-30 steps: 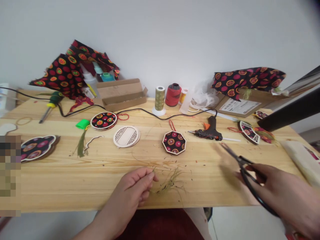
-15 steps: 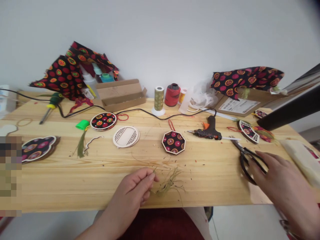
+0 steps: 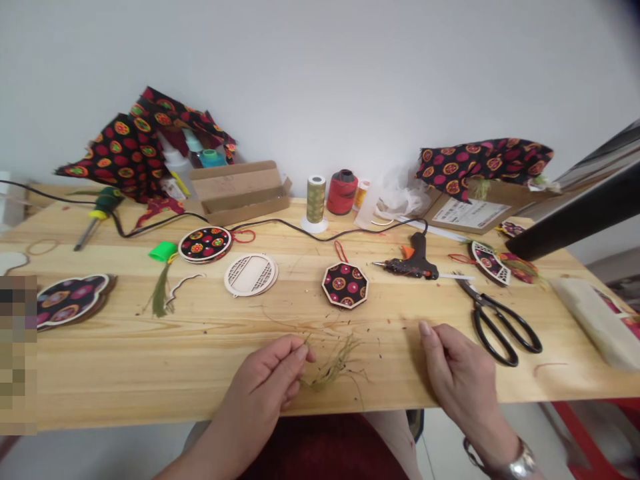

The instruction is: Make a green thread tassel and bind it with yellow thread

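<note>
My left hand [image 3: 270,380] is closed in a pinch near the front edge of the table, with a bit of green thread showing at the fingertips. Beside it lies a loose tuft of olive-green threads [image 3: 337,363], some strands running towards the fingers. My right hand [image 3: 460,373] is over the table with fingers curled and thumb up; nothing shows in it. Just right of it rest black-handled scissors [image 3: 500,320], slightly spread, untouched. Ahead of the tuft sits an octagonal fabric pendant [image 3: 345,285] with a red loop.
A glue gun [image 3: 413,260] lies ahead of the right hand. Round wooden pieces [image 3: 250,275] and a round fabric pendant [image 3: 205,245] are at centre-left. Thread spools [image 3: 316,200], a cardboard box [image 3: 240,193] and patterned cloth [image 3: 115,157] line the wall. A black pole [image 3: 570,217] slants at right.
My right hand has let go of the scissors and moved left towards the middle, its fingers now curled. The scissors stay on the table. My left hand keeps its place and pinch.
</note>
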Tool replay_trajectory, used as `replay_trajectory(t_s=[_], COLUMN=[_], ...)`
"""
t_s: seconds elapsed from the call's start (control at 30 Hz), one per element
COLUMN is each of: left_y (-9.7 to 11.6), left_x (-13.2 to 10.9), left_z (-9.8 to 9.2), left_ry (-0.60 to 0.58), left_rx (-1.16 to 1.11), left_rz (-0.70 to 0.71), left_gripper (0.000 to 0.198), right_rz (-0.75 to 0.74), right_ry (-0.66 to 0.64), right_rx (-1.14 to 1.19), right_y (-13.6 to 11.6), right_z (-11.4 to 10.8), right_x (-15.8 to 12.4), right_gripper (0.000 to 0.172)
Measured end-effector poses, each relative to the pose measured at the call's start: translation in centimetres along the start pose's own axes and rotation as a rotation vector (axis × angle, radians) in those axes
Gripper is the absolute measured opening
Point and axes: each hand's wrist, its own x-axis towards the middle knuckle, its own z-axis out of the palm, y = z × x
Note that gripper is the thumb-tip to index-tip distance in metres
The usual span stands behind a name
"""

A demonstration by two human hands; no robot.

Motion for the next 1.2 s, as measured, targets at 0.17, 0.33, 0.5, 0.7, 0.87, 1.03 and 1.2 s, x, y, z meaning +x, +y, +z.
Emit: replay_trajectory(t_s=[0.17,0.33,0.5,0.7,0.87,1.03,1.2], left_y=[-0.38,-0.27,-0.44,-0.64,-0.84,-0.89,-0.94], left_x=[-0.01,-0.22,-0.25,-0.12,-0.18,-0.24,-0.30], left_z=[-0.14,-0.11,-0.11,-0.11,-0.26,-0.27,-0.23], left_ry=[-0.014,-0.008,-0.009,-0.010,-0.022,-0.020,-0.013], left_rx=[-0.024,-0.045,-0.056,-0.059,-0.049,-0.045,-0.050], left_rz=[0.038,0.054,0.061,0.079,0.084,0.093,0.089], left_gripper=[0.023,0.023,0.023,0.024,0.023,0.024,0.024], right_rz=[0.020,-0.002,-0.024,-0.061,-0.058,-0.050,-0.044], right_ry=[0.012,-0.017,-0.019,0.034,0.021,0.012,-0.002], right_rx=[-0.034,-0.038,-0.037,-0.010,-0.008,-0.010,-0.012], right_y=[0.44,0.36,0.52,0.75,0.80,0.88,0.82], right_z=[0.44,0.41,0.45,0.58,0.68,0.72,0.74], right_x=[-0.10,0.06,0.09,0.16,0.28,0.24,0.14], right_gripper=[0.040,0.039,0.039,0.040,0.040,0.039,0.039])
